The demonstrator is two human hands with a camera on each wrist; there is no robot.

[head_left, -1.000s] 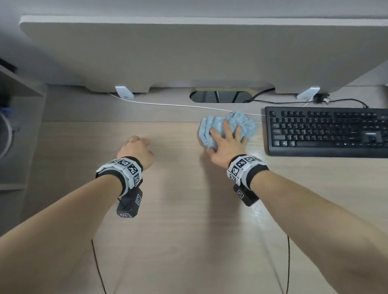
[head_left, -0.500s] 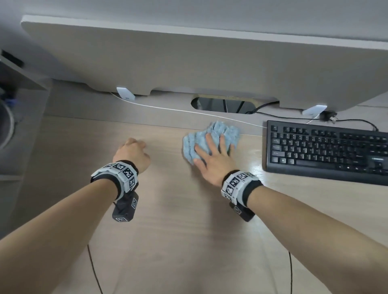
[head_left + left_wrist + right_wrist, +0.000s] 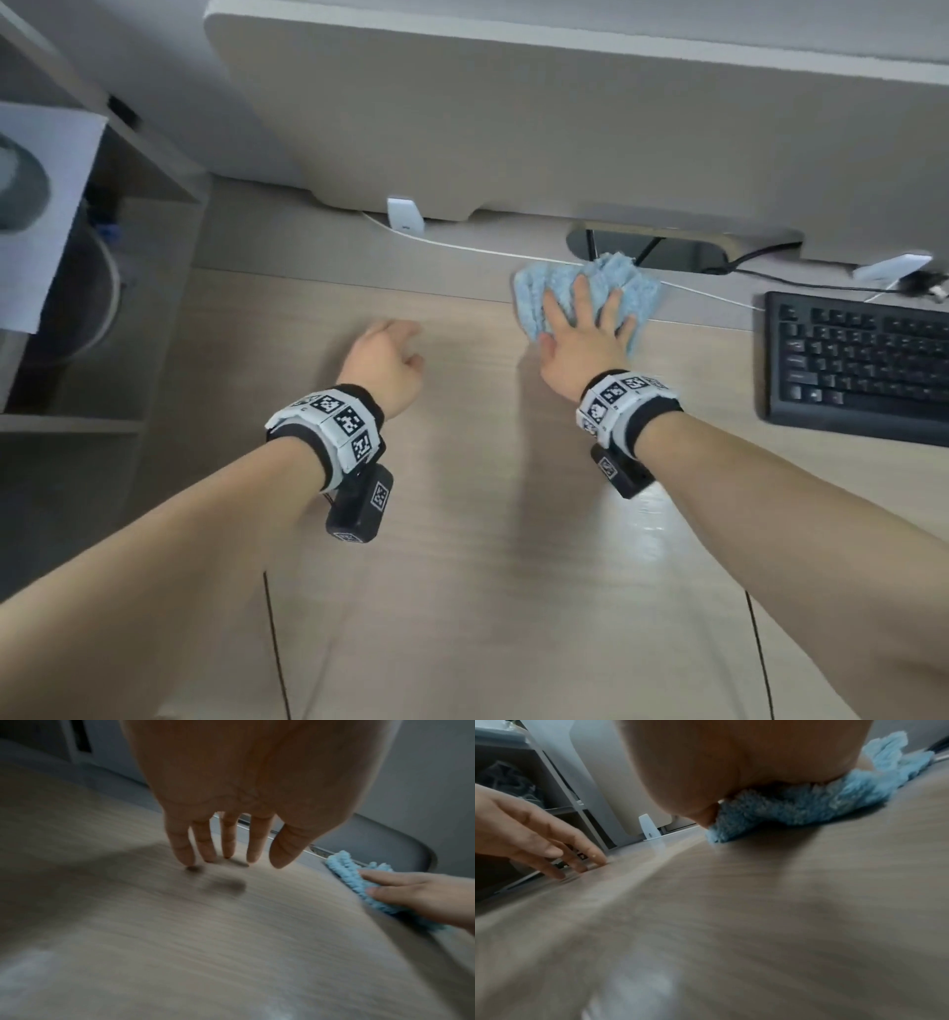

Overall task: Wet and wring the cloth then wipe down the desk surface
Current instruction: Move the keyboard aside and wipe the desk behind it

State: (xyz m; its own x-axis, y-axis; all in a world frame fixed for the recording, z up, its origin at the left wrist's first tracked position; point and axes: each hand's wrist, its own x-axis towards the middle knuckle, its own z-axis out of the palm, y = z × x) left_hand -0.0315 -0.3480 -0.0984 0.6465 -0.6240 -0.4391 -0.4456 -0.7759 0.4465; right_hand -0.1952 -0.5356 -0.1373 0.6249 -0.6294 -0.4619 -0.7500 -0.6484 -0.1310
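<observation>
A fluffy light-blue cloth [image 3: 624, 280] lies bunched on the wooden desk [image 3: 462, 514] near its back edge, left of the keyboard. My right hand [image 3: 585, 313] presses flat on the cloth with fingers spread; the cloth [image 3: 808, 805] bulges out from under the palm in the right wrist view and shows as the cloth [image 3: 344, 870] at the right of the left wrist view. My left hand [image 3: 385, 354] rests to the left of it, fingers [image 3: 205, 845] straight and tips touching the bare desk, holding nothing.
A black keyboard [image 3: 862, 360] sits at the right. A white monitor [image 3: 565, 118] stands behind on two white feet [image 3: 405, 213], with a cable slot [image 3: 683, 252] and cables behind the cloth. A shelf unit [image 3: 61, 257] stands at the desk's left end.
My right hand has slid the cloth leftward away from the keyboard and then toward the desk's back edge. My left hand stays resting on the desk, fingers now more extended.
</observation>
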